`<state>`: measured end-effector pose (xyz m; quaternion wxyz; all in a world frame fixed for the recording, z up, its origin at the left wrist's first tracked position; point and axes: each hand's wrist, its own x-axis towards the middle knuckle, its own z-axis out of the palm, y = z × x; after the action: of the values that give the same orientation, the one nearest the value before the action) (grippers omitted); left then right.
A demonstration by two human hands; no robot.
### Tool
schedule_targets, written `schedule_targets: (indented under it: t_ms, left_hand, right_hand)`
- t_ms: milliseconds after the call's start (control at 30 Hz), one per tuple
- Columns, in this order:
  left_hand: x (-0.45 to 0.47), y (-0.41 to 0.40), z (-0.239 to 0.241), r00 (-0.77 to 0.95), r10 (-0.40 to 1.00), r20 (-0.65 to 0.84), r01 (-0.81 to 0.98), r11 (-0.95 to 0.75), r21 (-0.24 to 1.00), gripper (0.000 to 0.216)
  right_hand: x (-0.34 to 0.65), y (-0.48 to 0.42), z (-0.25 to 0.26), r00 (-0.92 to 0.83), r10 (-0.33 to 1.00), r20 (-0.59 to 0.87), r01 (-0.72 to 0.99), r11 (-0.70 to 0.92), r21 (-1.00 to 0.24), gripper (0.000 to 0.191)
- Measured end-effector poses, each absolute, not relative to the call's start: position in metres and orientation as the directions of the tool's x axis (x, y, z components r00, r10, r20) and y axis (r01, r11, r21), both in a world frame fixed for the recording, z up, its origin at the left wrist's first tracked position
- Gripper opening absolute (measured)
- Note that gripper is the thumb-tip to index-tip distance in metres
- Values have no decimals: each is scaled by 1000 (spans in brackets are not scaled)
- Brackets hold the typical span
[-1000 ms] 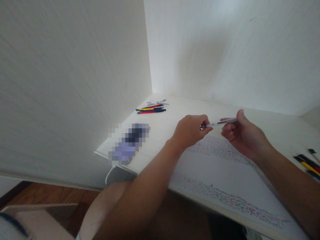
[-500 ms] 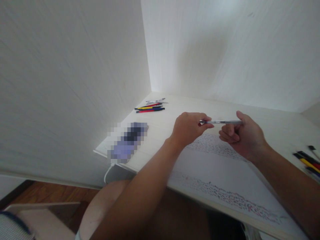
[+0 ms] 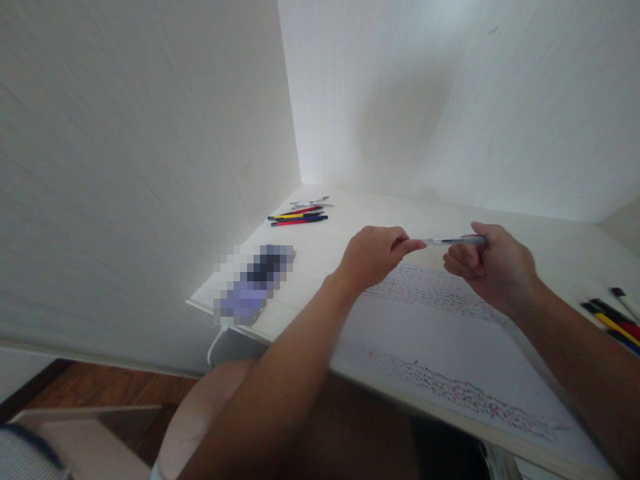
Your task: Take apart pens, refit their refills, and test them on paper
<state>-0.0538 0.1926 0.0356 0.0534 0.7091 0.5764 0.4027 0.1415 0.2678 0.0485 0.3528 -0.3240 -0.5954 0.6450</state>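
A slim clear pen (image 3: 447,241) is held level above the desk, stretched between both hands. My left hand (image 3: 376,252) is closed on its left end, fingers curled and thumb pressed along it. At the other end, my right hand (image 3: 493,263) pinches the pen between thumb and curled fingers. Beneath the hands lies a large white sheet of paper (image 3: 425,333), with rows of handwriting in dark and red ink along its top and bottom and a blank middle.
Several pens (image 3: 299,217) lie at the desk's back left. More pens (image 3: 617,320) are at the right edge. A pixelated phone (image 3: 257,283) with a white cable (image 3: 216,343) lies near the left front edge. White panels (image 3: 425,100) rise behind and to the left.
My left hand has turned slightly, its fingers curling tighter over the pen's left end. My right hand has shifted a little right and closed more around the other end.
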Motion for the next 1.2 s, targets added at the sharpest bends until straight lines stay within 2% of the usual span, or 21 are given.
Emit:
schedule_targets:
  t_ms: [200, 367, 567, 733, 900, 967, 1067, 1200]
  left_hand:
    - [-53, 192, 35, 6, 859, 512, 742, -347, 574, 48]
    - [-54, 193, 31, -24, 826, 562, 656, -411, 632, 24]
    - [-54, 192, 35, -27, 803, 596, 603, -462, 650, 16]
    - [-53, 191, 37, -75, 798, 598, 573, -456, 680, 22]
    - [-52, 192, 38, -174, 808, 563, 569, -384, 727, 20]
    - [-53, 192, 38, -195, 807, 558, 568, -370, 735, 18]
    - [-53, 192, 37, -186, 784, 593, 605, -384, 698, 15]
    - [-53, 191, 37, -153, 771, 619, 637, -402, 658, 12]
  right_hand:
    - [138, 263, 53, -523, 852, -30, -116, -106, -987, 66]
    - [137, 264, 52, -545, 837, -46, -147, -150, -978, 62]
    - [144, 272, 45, -624, 772, -122, -79, -217, -973, 53]
    - [145, 274, 43, -631, 766, -126, -47, -200, -979, 54]
    - [146, 274, 41, -591, 803, -77, -30, -117, -993, 24]
    - [146, 274, 40, -611, 790, -53, -10, -75, -997, 18]
    - [146, 275, 36, -621, 782, -47, 8, -54, -999, 25]
    - [145, 275, 34, -627, 770, -121, 55, -112, -992, 27]
